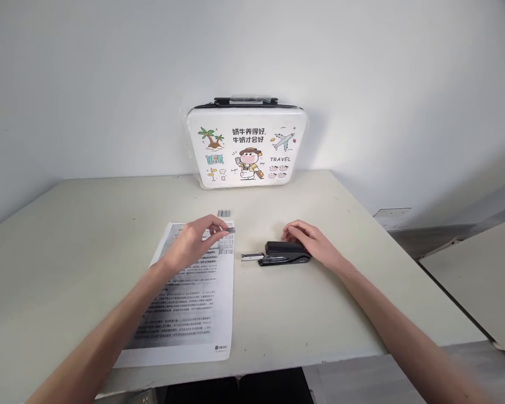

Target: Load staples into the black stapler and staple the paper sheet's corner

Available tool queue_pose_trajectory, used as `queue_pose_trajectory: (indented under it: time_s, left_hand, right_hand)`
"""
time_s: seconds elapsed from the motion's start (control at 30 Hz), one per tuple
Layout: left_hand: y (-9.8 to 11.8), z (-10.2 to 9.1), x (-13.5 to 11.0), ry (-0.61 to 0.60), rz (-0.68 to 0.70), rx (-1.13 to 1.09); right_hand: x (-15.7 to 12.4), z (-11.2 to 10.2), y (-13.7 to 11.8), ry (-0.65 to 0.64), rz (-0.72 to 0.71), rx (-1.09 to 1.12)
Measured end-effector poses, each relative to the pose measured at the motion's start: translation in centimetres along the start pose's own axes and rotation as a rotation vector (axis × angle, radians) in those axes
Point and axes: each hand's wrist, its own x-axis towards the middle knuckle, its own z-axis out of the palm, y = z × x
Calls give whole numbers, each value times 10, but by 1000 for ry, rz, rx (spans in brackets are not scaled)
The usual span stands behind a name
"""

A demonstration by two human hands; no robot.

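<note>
My left hand (200, 238) is over the printed paper (180, 308), thumb and fingers pinching a small grey staple strip (231, 230) above the paper's top right corner. A black stapler (286, 253) lies to the right of the paper. Its metal staple tray (251, 256) sticks out from the left end. My right hand (309, 238) is closed around the back and right end of the stapler, its fingers curled behind the body and partly hidden. Beyond the paper, several more staple strips (224, 213) lie side by side on the table.
A white case (246, 163) with cartoon prints and a black handle stands upright at the back, near the wall. The pale table (88, 224) has its front edge close to me. A wall socket plate (392, 213) and another pale panel (480, 269) show on the right.
</note>
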Motion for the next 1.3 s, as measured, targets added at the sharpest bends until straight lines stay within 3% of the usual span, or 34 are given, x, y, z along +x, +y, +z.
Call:
queue_pose_trajectory:
  time_s: [0.27, 0.6, 0.83, 1.1, 1.3]
  left_hand:
    - [11, 14, -11, -84, -41, -236]
    - [17, 16, -16, -127, -269, -461]
    - [21, 24, -19, -136, -392, -436]
    - [17, 32, -20, -155, -342, -508]
    - [18, 39, -23, -131, -256, -422]
  right_hand:
    - [-2, 1, 1, 11, 19, -30]
    - [-4, 2, -5, 7, 47, -58]
    - [-5, 3, -9, 14, 66, -63]
    - [-5, 3, -11, 18, 79, -53]
    - [-5, 4, -13, 26, 83, -56]
